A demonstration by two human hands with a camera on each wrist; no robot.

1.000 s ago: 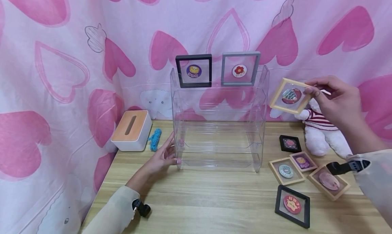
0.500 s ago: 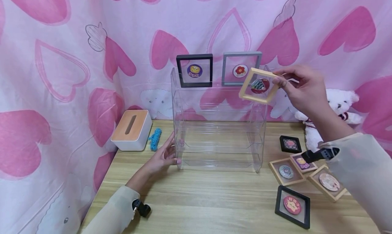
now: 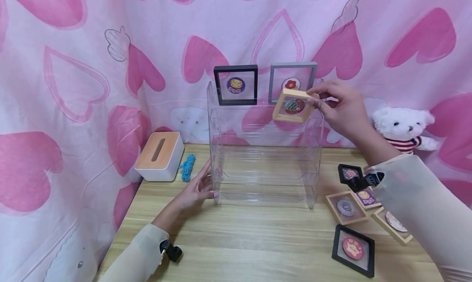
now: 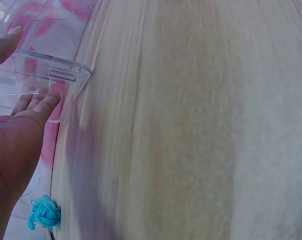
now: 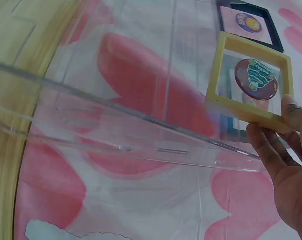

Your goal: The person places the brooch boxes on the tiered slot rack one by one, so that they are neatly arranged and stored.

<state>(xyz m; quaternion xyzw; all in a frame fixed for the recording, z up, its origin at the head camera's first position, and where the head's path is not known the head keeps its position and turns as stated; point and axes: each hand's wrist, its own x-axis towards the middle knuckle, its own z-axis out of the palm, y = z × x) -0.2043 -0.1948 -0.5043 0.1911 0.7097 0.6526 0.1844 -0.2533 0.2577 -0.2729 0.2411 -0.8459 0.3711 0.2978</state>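
In the head view my right hand [image 3: 341, 103] pinches a light wood-coloured frame [image 3: 278, 105] by its right edge. A round Christmas-tree badge [image 5: 256, 80] sits inside it. The frame is tilted and held in front of the upper right of a clear tiered display rack [image 3: 263, 200], overlapping a grey frame [image 3: 272, 79] with a red flower badge. A black frame [image 3: 216, 87] with a yellow-and-purple badge stands at the rack's top left. My left hand [image 3: 195, 194] rests against the rack's lower left side, thumb at the front edge and fingers stretched along the side.
Several framed badges lie on the table at right, including a black frame [image 3: 335, 245] and a wooden frame [image 3: 333, 210]. A white teddy bear [image 3: 400, 122] sits behind them. Left of the rack are a tissue box [image 3: 145, 167] and a blue cord bundle [image 3: 188, 167]. A pink heart curtain [image 3: 166, 23] hangs behind.
My right hand has carried the light wood-coloured frame leftward, from beside the rack to in front of its upper right part. My left hand has stayed at the rack's side.
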